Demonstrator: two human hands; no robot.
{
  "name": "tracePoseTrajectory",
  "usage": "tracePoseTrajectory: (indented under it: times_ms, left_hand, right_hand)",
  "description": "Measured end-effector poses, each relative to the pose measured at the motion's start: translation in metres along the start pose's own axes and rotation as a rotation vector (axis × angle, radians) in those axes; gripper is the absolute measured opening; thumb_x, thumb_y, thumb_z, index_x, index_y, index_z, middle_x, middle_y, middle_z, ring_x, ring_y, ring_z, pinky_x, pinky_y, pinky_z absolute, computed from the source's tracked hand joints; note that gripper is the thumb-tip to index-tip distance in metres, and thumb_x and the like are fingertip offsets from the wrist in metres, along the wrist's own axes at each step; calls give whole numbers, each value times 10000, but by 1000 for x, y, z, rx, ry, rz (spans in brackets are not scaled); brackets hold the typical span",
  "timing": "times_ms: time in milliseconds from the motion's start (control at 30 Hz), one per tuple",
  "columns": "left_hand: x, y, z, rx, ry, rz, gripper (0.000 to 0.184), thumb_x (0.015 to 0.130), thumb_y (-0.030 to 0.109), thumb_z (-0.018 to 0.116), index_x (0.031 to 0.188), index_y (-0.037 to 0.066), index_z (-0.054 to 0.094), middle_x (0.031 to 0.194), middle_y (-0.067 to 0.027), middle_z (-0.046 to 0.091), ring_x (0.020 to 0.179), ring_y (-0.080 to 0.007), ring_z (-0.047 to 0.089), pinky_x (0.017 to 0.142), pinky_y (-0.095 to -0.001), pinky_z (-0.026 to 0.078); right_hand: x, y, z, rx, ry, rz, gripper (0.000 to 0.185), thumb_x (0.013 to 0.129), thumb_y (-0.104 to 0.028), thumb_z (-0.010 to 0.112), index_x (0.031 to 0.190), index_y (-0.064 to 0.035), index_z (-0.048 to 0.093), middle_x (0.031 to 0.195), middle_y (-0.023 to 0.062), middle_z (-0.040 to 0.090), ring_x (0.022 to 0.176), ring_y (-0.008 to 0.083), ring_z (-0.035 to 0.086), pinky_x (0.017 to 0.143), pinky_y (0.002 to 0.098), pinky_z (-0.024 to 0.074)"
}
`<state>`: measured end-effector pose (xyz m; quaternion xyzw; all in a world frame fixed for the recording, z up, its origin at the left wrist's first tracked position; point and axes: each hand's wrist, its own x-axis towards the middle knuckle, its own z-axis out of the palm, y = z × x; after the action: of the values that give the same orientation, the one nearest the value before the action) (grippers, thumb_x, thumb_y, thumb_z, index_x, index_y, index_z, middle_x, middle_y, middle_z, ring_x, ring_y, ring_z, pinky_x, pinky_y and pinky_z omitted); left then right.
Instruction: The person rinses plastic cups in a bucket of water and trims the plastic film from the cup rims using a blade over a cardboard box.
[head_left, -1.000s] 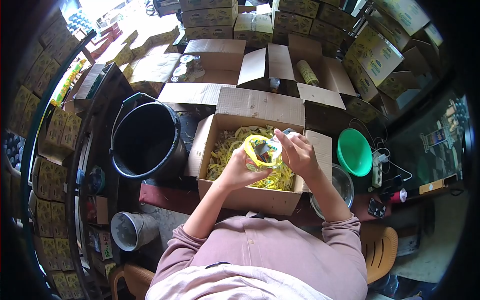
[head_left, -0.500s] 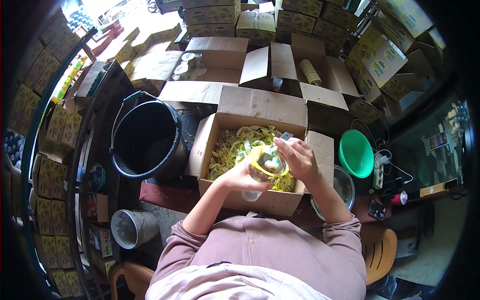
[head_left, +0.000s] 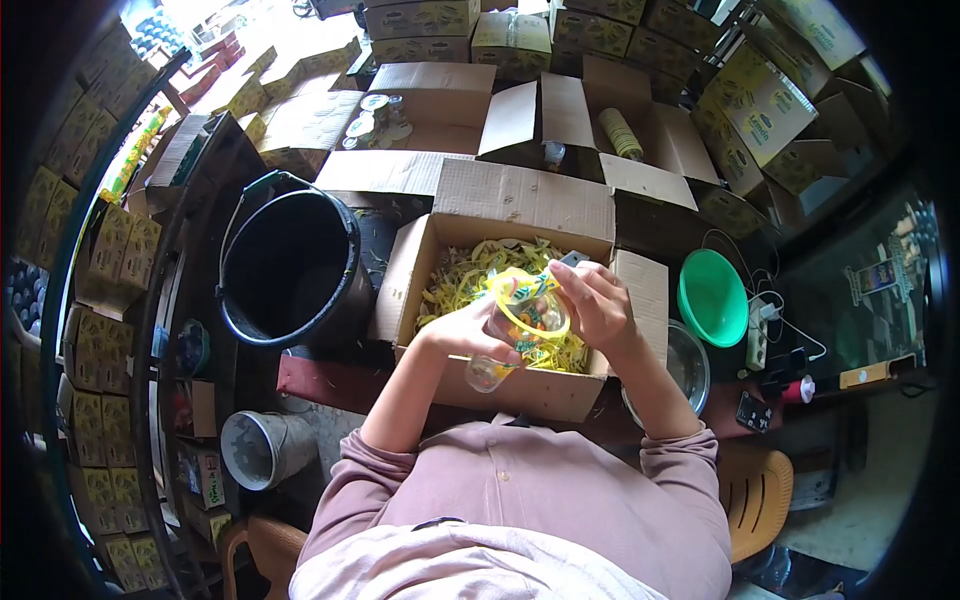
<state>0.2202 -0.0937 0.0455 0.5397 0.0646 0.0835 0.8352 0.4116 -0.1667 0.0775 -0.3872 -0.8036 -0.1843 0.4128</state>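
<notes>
Tilted over an open carton (head_left: 500, 392) is a clear plastic jar (head_left: 487, 372) with a yellow band round its rim. My left hand (head_left: 468, 335) is wrapped round the jar's body. At the rim's right side my right hand (head_left: 600, 305) pinches a small grey blade-like tool (head_left: 573, 259), and its fingertips meet the yellow band, part of which stands up from the rim as a printed strip (head_left: 528, 288). Yellow plastic strips (head_left: 455, 278) fill the carton below both hands.
A black bucket (head_left: 290, 265) stands left of the carton, a grey bucket (head_left: 265, 450) lower left. A green bowl (head_left: 712, 298) and a clear bowl (head_left: 688, 370) are at the right. Open boxes (head_left: 430, 115) with jars and stacked lids (head_left: 620, 134) lie behind.
The jar has turned and tilted in my left hand, its base now showing toward my body. Part of the yellow band has come up off the rim near my right fingertips.
</notes>
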Motion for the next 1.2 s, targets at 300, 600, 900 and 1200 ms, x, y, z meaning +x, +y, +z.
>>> tracePoseTrajectory:
  times_ms: [300, 600, 900, 1200]
  left_hand:
    - [8, -11, 23, 530, 499, 418, 689, 652, 117, 674, 1224, -10, 312, 1146, -140, 463, 1106, -220, 443, 955, -325, 321]
    - [13, -9, 35, 828, 731, 458, 630, 591, 117, 753, 1088, -12, 388, 958, -163, 565, 876, -292, 587, 738, -337, 472]
    - [8, -6, 26, 785, 473, 355, 681, 581, 172, 737, 1139, -24, 401, 1012, -171, 536, 954, -289, 543, 831, -352, 425]
    - [7, 1, 33, 299, 203, 248, 644, 639, 95, 689, 1200, 30, 378, 1005, -56, 526, 912, -108, 510, 814, -269, 426]
  right_hand:
    - [1, 6, -2, -93, -8, 16, 491, 671, 66, 581, 1155, 43, 499, 685, 60, 567, 605, 159, 552, 615, 288, 477]
    - [-2, 3, -6, -121, -26, -1, 461, 688, 56, 575, 1144, 37, 513, 686, 52, 575, 605, 150, 561, 616, 281, 479]
    - [-6, 4, -6, -98, -2, -33, 418, 695, 29, 598, 1107, 53, 530, 751, 81, 607, 643, 152, 588, 614, 278, 481]
    - [-4, -1, -8, -31, -11, -54, 347, 723, -31, 604, 1052, 60, 542, 853, 107, 630, 723, 171, 618, 641, 287, 489]
